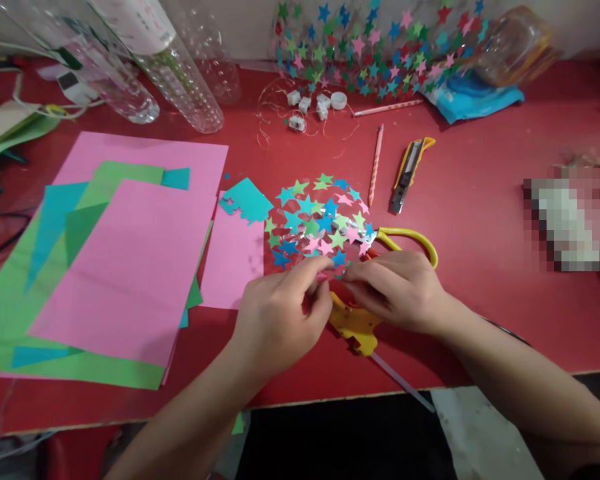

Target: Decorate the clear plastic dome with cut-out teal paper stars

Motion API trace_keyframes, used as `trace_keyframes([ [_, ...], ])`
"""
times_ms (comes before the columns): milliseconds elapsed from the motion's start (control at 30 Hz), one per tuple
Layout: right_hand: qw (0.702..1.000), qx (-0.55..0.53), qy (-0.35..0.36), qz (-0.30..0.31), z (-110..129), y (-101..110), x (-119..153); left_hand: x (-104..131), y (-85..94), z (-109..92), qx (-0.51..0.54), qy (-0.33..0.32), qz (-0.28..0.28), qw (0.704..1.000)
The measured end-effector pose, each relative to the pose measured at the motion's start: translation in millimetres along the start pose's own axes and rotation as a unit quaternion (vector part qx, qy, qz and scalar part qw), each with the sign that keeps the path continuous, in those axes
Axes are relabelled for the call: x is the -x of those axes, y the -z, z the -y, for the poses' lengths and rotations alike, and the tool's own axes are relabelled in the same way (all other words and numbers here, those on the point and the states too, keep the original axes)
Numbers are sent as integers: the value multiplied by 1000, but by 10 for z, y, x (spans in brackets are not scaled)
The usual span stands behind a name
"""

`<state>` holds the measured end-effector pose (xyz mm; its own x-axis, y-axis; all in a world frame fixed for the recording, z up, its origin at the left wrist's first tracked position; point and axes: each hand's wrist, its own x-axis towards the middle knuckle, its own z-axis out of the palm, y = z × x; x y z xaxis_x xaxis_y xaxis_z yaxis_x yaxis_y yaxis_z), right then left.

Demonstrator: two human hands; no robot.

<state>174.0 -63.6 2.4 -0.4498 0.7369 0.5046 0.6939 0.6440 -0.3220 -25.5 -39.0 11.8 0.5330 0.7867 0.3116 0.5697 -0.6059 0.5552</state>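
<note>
Paper stars in pink, green and blue cover a rounded clear plastic piece point(325, 223) in the middle of the red table. At its near edge my left hand point(277, 310) is closed, index finger and thumb curled toward each other, with a bit of pink at the fingertips. My right hand point(403, 290) meets it from the right in a pinch; whatever it grips is hidden. Just below the fingers lies a yellow glue gun point(355, 325) with a glue stick point(403, 381) poking out. Yellow-handled scissors point(410, 233) rest behind my right hand, partly covered.
Pink, green and blue paper sheets point(125, 267) are stacked on the left, near a cut blue scrap point(250, 200). A yellow box cutter point(411, 175) and a striped pencil point(377, 163) lie behind. Plastic bottles point(187, 93) and a star-covered bottle point(375, 50) line the wall.
</note>
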Motion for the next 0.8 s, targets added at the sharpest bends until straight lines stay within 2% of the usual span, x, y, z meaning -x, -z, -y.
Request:
trace_keyframes([
  [167,1000,-4,6,16,-7,-35,8,-2,12,-24,-24,7,11,1000],
  [300,1000,-3,4,16,-11,-50,15,-1,3,-10,-95,-17,2,995],
  [533,1000,2,-1,-8,-33,-59,-2,-76,-42,91,-200,-72,-59,975],
  [667,1000,-6,-4,-13,-28,-50,-14,-98,-60,120,-183,-79,-87,976],
  [800,999,-17,-15,-24,-14,-43,-8,-75,-75,91,-120,-56,-67,989],
])
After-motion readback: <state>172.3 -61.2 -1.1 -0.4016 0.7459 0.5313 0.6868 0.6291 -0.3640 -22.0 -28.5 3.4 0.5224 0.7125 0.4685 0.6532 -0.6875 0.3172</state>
